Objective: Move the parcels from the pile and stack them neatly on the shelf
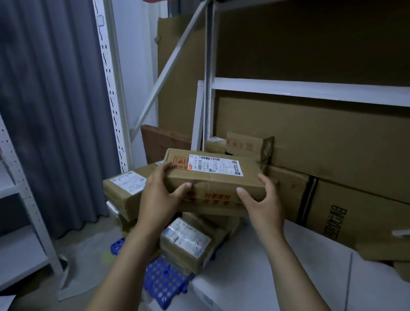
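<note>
Holding parcel (211,181) in both hands: left hand (162,196) grip curled round near-left corner, right hand (262,201) grip round right end. Parcel raised above pile (185,241), beside shelf (276,257), not yet placed. Several parcels left in pile; small box (247,145) apparently shelved beyond.

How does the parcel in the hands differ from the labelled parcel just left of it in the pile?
The held parcel is gripped by the left hand and right hand; the pile parcel lies among others. The held parcel shows red print; the pile parcel shows none. Both are brown with white labels.
</note>
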